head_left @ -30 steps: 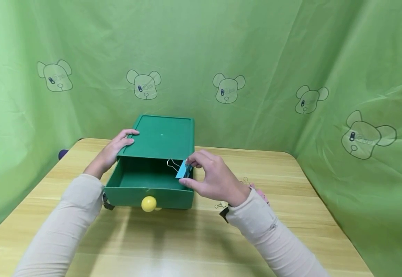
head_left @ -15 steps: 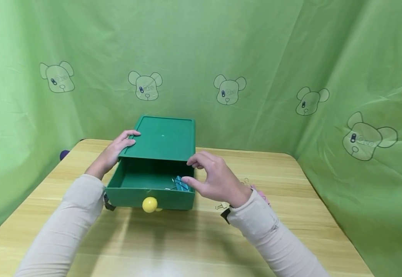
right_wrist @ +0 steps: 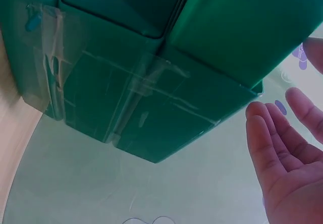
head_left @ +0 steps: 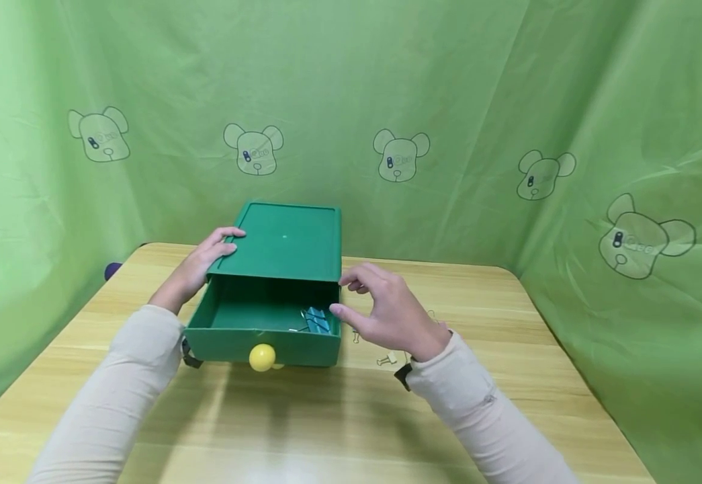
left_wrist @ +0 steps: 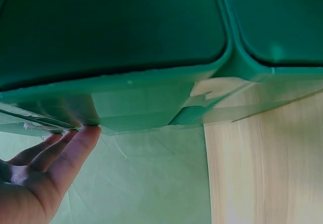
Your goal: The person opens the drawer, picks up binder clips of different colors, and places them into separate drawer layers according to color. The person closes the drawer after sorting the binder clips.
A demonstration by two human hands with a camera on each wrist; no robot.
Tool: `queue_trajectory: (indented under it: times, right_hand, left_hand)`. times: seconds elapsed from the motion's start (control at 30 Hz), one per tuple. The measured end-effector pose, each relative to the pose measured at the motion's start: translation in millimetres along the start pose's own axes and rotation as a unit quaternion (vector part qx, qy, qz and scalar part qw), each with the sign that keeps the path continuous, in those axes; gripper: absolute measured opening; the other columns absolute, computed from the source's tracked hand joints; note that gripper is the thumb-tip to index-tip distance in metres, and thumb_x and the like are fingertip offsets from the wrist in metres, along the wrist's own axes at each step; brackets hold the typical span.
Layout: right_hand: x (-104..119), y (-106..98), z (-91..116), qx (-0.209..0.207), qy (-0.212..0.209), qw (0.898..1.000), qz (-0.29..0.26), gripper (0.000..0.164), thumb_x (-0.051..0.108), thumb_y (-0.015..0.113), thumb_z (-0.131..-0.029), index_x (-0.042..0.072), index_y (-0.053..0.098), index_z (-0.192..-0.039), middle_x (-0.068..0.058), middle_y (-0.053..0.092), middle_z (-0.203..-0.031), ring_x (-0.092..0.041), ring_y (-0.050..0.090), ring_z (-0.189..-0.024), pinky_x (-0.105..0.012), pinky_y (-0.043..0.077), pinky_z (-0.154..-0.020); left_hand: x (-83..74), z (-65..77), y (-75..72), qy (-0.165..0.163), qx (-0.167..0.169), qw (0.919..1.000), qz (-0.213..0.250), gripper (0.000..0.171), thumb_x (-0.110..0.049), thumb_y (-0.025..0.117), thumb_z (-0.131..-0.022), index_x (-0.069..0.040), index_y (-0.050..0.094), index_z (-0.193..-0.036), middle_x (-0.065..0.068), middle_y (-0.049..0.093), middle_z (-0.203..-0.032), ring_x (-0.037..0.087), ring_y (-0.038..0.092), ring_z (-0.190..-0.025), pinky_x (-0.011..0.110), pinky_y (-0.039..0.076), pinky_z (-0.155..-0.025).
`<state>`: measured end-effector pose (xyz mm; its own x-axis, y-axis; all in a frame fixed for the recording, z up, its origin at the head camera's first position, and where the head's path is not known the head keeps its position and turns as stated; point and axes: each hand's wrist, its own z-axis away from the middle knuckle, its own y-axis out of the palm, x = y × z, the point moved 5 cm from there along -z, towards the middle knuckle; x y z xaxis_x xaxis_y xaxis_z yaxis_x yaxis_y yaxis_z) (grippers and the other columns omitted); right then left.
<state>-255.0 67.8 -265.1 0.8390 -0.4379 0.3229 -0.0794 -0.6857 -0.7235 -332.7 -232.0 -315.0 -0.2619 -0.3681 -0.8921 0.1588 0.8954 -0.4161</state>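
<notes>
A blue binder clip (head_left: 317, 320) with metal wire handles lies in the front right corner of a pulled-out green drawer (head_left: 217, 344). The drawer belongs to a green cabinet (head_left: 290, 238) and has a round yellow knob (head_left: 262, 357). My left hand (head_left: 202, 261) rests on the cabinet's top left edge; its fingertips touch the side wall in the left wrist view. Just right of the drawer, above its side wall, hovers my right hand (head_left: 389, 308), thumb and fingers apart with nothing between them. The right wrist view shows its relaxed fingers (right_wrist: 262, 146) beside the topmost drawer.
Right of the cabinet, a pale yellow binder clip (head_left: 390, 358) lies on the wooden table (head_left: 508, 376), with another small clip (head_left: 356, 336) near the drawer. More clips are mostly hidden behind my right wrist. Green curtains (head_left: 326, 87) enclose the back and sides.
My right hand has let go of the blue binder clip, which dropped into the drawer. That hand then moved slightly right, away from the drawer. My left hand has stayed on the cabinet.
</notes>
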Motion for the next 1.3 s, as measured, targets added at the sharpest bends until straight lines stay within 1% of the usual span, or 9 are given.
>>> queue_trajectory:
  times: [0.07,0.37,0.63,0.83,1.0,1.3]
  right_hand:
    - [-2,-2,2,-0.005,0.002,1.000,0.004,0.028,0.016,0.078,-0.082,0.001,0.064,-0.101,-0.006,0.065,-0.098,-0.019,0.061,-0.087,-0.033,0.053,-0.080]
    - [-11,-9,10,-0.014,0.023,0.999,0.020,0.027,0.016,0.077,-0.082,0.002,0.064,-0.102,-0.006,0.065,-0.098,-0.020,0.063,-0.087,-0.033,0.053,-0.080]
    - [-21,-17,20,-0.028,0.036,0.998,0.034,0.025,0.014,0.076,-0.082,0.002,0.064,-0.101,-0.006,0.066,-0.098,-0.021,0.063,-0.086,-0.034,0.054,-0.079]
    - [-28,-22,26,-0.032,0.045,0.998,0.044,0.023,0.011,0.075,-0.083,0.002,0.063,-0.101,-0.006,0.066,-0.097,-0.020,0.063,-0.086,-0.035,0.054,-0.077]
    - [-35,-26,31,-0.032,0.064,0.996,0.049,0.022,0.009,0.074,-0.083,0.002,0.063,-0.101,-0.006,0.065,-0.096,-0.021,0.064,-0.085,-0.035,0.054,-0.077]
    - [-50,-29,42,-0.038,0.101,0.992,0.063,0.023,0.010,0.073,-0.083,0.002,0.063,-0.102,-0.006,0.064,-0.093,-0.023,0.064,-0.085,-0.036,0.054,-0.076]
  left_hand:
    - [0.3,-0.2,0.1,0.000,0.000,1.0000,0.000,0.045,-0.030,0.033,-0.104,-0.009,0.035,-0.144,0.015,0.016,-0.157,0.040,0.020,-0.138,0.067,0.016,-0.107]
    - [0.5,0.0,-0.1,-0.001,0.001,1.0000,0.004,0.045,-0.031,0.033,-0.104,-0.010,0.034,-0.144,0.016,0.017,-0.156,0.042,0.022,-0.136,0.067,0.017,-0.107]
    - [-0.5,0.1,0.8,0.001,0.000,1.0000,0.000,0.045,-0.030,0.033,-0.104,-0.008,0.035,-0.144,0.016,0.016,-0.157,0.040,0.018,-0.138,0.067,0.015,-0.108]
    - [-1.4,0.0,0.7,0.003,0.000,1.0000,0.000,0.044,-0.028,0.033,-0.104,-0.007,0.035,-0.143,0.016,0.017,-0.157,0.040,0.018,-0.139,0.067,0.014,-0.108]
    - [-2.1,0.4,0.6,0.002,0.000,1.0000,-0.001,0.044,-0.029,0.033,-0.104,-0.008,0.035,-0.143,0.016,0.017,-0.156,0.040,0.018,-0.138,0.066,0.014,-0.108]
    - [-1.4,0.6,1.4,0.002,0.003,0.9999,0.013,0.045,-0.029,0.033,-0.104,-0.007,0.034,-0.144,0.017,0.016,-0.156,0.041,0.019,-0.137,0.066,0.016,-0.107]
